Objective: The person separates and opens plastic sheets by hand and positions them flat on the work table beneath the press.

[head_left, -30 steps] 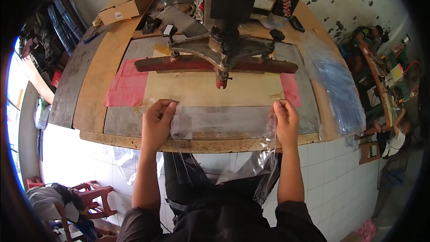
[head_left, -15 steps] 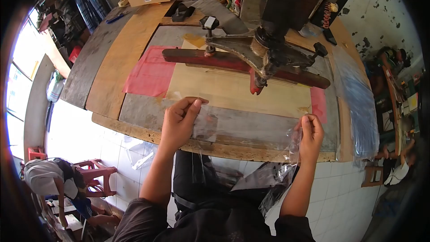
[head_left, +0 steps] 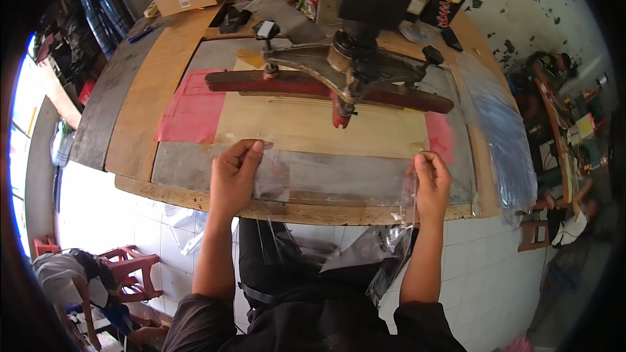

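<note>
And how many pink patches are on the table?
2 that I can see: a wide pink patch beyond the left hand, and a narrower pink patch beyond the right hand. The pale sheet between them may hide more.

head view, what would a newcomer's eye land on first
Likely the long, reddish bar over a cream rectangular sheet, near centre. In front, the left hand and right hand hold clear plastic film between them. Bluish clear plastic sheets lie on the right of the wooden table.
</note>
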A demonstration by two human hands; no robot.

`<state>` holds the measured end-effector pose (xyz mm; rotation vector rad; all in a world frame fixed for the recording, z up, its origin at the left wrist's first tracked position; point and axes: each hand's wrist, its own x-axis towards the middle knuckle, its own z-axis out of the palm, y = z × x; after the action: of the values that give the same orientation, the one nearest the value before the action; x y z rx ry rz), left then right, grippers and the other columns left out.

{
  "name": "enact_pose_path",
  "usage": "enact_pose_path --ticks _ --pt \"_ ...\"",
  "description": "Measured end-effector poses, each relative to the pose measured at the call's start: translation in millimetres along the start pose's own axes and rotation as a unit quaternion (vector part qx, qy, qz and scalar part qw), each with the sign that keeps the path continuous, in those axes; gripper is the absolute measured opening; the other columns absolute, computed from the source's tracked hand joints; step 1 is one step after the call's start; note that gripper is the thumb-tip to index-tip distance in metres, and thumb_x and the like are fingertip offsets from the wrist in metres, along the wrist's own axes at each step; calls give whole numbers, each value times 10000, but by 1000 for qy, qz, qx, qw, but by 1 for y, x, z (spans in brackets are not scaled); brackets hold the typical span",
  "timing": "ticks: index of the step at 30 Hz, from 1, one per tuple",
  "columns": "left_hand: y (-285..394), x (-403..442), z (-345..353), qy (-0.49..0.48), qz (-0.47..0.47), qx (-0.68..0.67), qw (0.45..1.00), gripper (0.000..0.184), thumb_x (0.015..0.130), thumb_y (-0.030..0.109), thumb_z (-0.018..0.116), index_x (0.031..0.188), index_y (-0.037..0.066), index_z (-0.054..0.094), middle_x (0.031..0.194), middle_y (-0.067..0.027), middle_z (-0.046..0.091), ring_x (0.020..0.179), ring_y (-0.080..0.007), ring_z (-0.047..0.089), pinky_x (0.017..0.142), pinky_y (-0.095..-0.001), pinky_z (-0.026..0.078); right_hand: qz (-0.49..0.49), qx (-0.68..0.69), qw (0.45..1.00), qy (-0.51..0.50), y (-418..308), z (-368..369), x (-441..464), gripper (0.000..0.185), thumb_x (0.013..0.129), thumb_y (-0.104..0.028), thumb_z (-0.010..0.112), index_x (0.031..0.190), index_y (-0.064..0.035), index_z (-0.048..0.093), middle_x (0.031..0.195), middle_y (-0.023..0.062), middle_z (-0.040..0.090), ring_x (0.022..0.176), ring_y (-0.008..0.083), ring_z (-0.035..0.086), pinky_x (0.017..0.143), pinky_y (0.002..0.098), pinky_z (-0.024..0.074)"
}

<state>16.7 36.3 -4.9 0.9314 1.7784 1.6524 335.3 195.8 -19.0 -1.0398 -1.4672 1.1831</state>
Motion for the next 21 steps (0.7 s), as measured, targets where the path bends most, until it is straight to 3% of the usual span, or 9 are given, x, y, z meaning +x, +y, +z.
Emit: enact_pose_path --ticks 11,15,21 --pt "-2 3 -4 1 -10 42 999 288 1076 223 644 1053 -40 761 734 75 605 655 4 445 571 -203 323 -16 31 999 -19 0 -1 -1 194 1068 -179 659 1041 11 682 900 4 669 816 81 625 755 239 482" --pt "-5 3 -1 10 13 13 1000 290 1077 227 644 1043 -37 760 726 75 598 650 2 448 570 -208 335 -26 31 999 -22 -1 -1 -1 201 1076 -176 631 1029 13 679 890 16 666 809 93 633 750 254 488" --pt "-4 7 -2 5 11 79 997 296 1069 244 649 1036 -30 755 702 43 601 646 -28 484 590 -235 396 -21 -13 1000 -13 -2 -4 5 205 1066 -175 640 1018 19 686 895 17 674 801 99 638 752 257 493"
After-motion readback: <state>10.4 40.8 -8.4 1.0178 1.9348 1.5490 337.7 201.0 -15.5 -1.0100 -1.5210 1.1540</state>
